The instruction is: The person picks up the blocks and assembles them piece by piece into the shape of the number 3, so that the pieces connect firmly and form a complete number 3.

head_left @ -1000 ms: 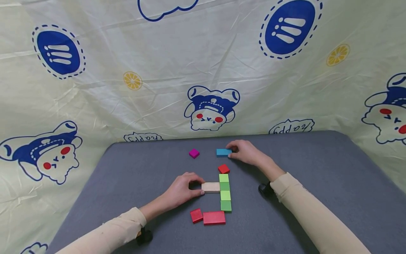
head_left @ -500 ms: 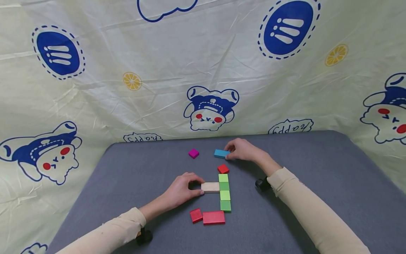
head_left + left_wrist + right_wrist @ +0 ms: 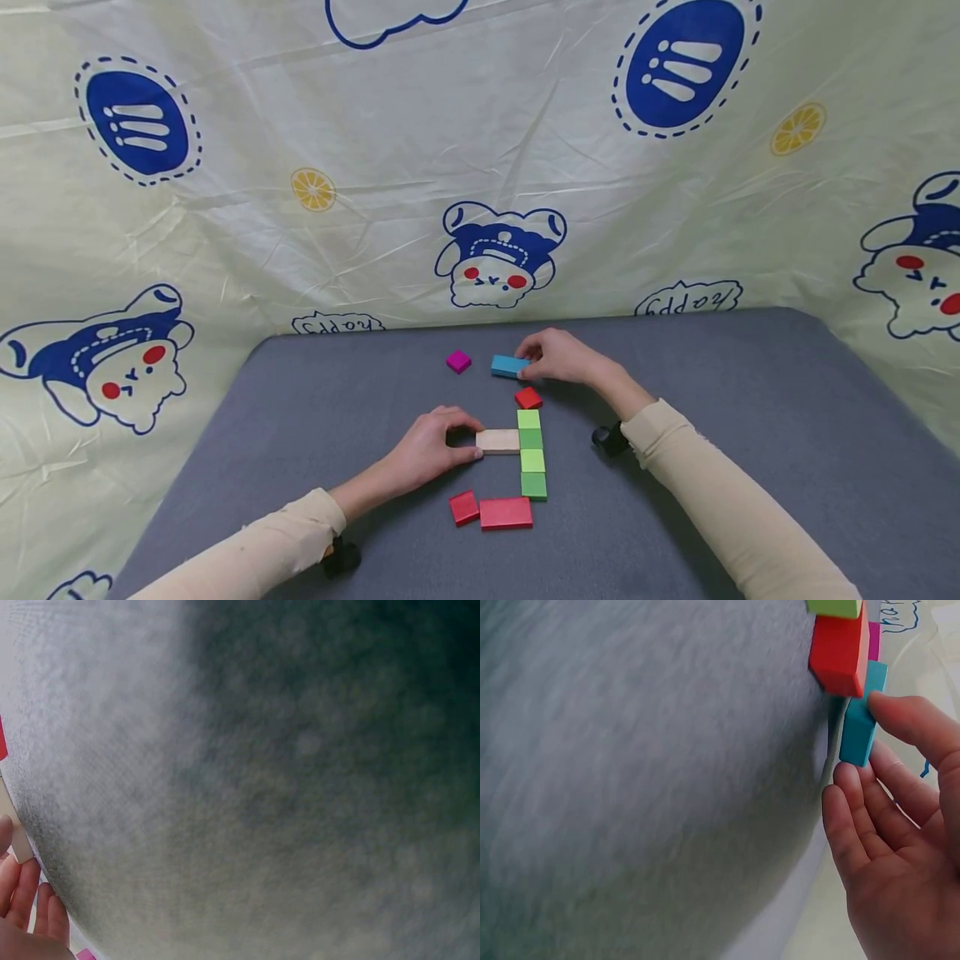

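My left hand pinches the left end of a plain wooden block between thumb and fingers. The other end of that block meets the side of an upright row of light and darker green blocks. Farther back, my right hand grips the right end of a blue rectangular block, which lies slightly tilted behind a small red block. In the right wrist view the thumb presses one face of the blue block, with fingers at its lower end. That red block stands at the green row's far end.
A magenta block lies left of the blue one. Toward the front are a red rectangular block and a smaller, turned red block. Everything lies on a grey cloth-covered table before a printed curtain.
My right hand has slid the blue block leftward and a little nearer, turning it slightly, so it now lies closer to the magenta block. The left hand and wooden block have stayed put.
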The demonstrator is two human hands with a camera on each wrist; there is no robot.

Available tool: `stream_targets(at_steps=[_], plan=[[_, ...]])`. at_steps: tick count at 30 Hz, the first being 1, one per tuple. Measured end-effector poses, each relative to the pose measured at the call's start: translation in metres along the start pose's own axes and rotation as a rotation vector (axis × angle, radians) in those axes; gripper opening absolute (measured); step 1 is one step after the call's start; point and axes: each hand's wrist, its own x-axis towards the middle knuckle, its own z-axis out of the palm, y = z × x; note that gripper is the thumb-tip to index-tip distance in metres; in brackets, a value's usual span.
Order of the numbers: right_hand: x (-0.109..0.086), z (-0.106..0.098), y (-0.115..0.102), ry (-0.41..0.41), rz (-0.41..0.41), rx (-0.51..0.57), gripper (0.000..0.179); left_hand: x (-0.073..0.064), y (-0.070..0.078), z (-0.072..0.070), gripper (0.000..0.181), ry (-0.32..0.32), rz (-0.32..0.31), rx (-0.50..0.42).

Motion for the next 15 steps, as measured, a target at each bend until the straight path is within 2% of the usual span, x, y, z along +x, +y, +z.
stream_targets(at_steps=[8, 15], plan=[[0.004, 0.007, -0.009, -0.049, -0.033, 0.003, 0.023, 0.0, 0.0, 0.0, 0.026, 0.007, 0.017, 0.001], [0.005, 0.01, -0.012, -0.066, -0.015, -0.011, 0.021, 0.0, -0.001, 0.0, 0.026, 0.005, 0.011, 0.001]])
